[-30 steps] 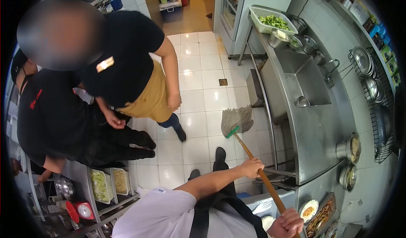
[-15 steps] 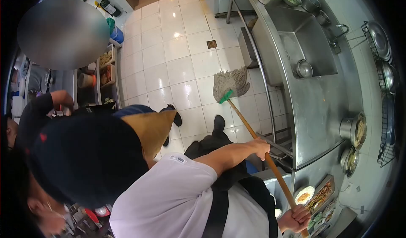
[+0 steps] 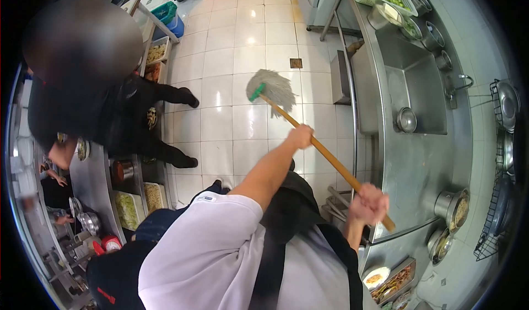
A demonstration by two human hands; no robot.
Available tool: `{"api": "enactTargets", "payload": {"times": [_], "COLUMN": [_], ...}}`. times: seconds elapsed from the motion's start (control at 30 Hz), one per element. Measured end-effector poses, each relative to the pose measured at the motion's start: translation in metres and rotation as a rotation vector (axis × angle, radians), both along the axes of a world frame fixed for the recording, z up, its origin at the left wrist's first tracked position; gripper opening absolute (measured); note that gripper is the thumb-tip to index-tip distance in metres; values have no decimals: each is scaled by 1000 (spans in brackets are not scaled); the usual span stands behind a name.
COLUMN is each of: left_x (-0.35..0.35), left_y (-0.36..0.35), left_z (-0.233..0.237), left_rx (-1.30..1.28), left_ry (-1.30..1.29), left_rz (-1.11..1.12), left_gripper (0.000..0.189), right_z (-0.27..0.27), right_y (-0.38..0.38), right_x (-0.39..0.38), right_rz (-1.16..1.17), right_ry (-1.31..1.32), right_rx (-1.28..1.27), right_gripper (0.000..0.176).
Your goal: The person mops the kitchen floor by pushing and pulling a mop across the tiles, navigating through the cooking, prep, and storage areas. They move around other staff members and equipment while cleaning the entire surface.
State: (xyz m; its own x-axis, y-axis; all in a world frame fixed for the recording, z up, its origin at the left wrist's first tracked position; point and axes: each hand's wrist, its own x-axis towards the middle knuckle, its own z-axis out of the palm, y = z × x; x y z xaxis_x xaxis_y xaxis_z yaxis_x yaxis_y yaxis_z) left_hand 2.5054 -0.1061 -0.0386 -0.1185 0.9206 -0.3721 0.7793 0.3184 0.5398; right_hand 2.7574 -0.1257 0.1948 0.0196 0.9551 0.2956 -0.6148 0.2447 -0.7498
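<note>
2 hands point(image 3: 300, 137) point(image 3: 370, 204) gripping mop handle point(image 3: 337, 165) | tan, seemingly wooden | grey stringy head point(image 3: 279, 88), green clamp point(image 3: 257, 92)

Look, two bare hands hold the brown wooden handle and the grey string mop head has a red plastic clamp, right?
Almost: the head view shows a green plastic clamp, not red, on the grey string mop head. The bare left hand and bare right hand do hold the brown wooden handle.

Mop head point(image 3: 275, 89) swung leftward
It has moved from the floor drain's point(image 3: 296, 63) right side to its left, farther from the bench point(image 3: 421, 172).
</note>
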Motion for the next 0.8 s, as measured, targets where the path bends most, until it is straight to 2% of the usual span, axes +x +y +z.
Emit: {"api": "enactTargets", "payload": {"times": [0.07, 0.13, 0.17, 0.27, 0.37, 0.47, 0.53, 0.6, 0.63, 0.7, 0.77, 0.8], "left_x": [-55, -95, -101, -122, -126, -81, -45, -8, 11, 21, 35, 54], "left_y": [2, -13, -23, -43, -61, -54, -57, -67, -72, -91, -116, -123], "left_z": [-9, 21, 37, 37, 35, 11, 16, 32, 27, 42, 92, 88], "left_rx": [-60, -52, -68, 70, 173, 448, 605, 558, 610, 563, 367, 373], "left_ry": [51, 37, 57, -45, -73, -239, -463, -582, -521, -610, -437, -392], "left_rz": [114, 297, 442, 719, 633, 624, 536, 478, 426, 171, -3, -121], "left_gripper": [29, 36, 47, 54, 52, 49, 50, 54, 50, 37, 31, 30], "right_z": [-14, -36, -35, -25, 7, 48, 76, 104, 116, 133, 143, 141], "right_y": [20, 32, 35, 27, 11, -14, -33, -65, -85, -125, -172, -190], "right_x": [-54, -105, -129, -175, -167, -131, -105, -88, -81, -68, -57, -42], "right_rz": [87, 155, 244, 435, 489, 412, 379, 320, 283, 246, 197, 202], "right_ry": [-74, -61, -64, -131, -205, -294, -333, -368, -379, -419, -432, -434], "right_rx": [19, -12, -16, 93, 172, 195, 232, 281, 312, 384, 383, 380], "right_gripper": [34, 31, 30, 28, 27, 28, 28, 29, 28, 26, 27, 28]}}
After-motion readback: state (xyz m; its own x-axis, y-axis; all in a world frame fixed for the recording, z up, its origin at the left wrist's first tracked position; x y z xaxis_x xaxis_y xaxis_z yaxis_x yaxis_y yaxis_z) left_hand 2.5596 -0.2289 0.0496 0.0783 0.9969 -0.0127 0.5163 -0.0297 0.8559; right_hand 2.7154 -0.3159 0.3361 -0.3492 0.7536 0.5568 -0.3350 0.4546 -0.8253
